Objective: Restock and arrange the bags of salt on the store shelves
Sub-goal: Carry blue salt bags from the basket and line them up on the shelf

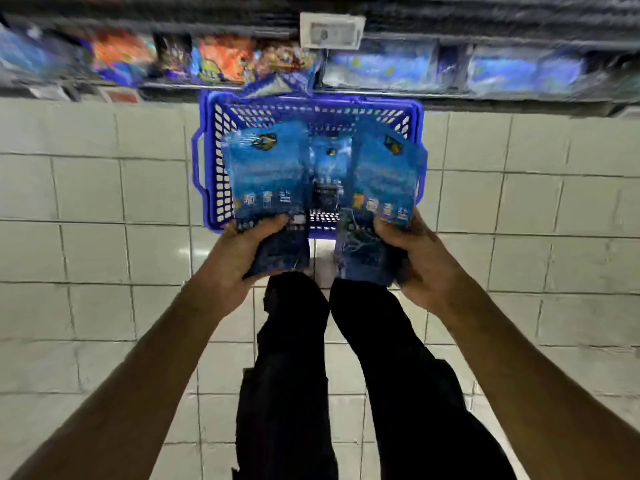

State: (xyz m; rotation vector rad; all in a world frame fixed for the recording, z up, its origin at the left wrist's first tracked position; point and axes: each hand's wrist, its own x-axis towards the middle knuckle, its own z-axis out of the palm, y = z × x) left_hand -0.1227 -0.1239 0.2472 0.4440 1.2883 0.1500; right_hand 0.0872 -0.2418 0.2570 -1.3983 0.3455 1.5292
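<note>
My left hand [239, 254] grips the lower end of a blue salt bag [268, 181], held above the blue plastic basket [211, 161] on the floor. A second blue salt bag [382, 181] is gripped by my right hand [415, 258] in the same way, to the right of the first. Between the two bags, more blue bags [329, 157] lie inside the basket. The low shelf [381, 90] behind the basket holds blue salt bags [381, 69] on its right half.
Orange and multicoloured packets [225, 60] fill the shelf's left half. A white price tag [331, 31] hangs from the shelf edge above. My legs in dark trousers [294, 358] stand on the pale tiled floor [104, 202] just in front of the basket.
</note>
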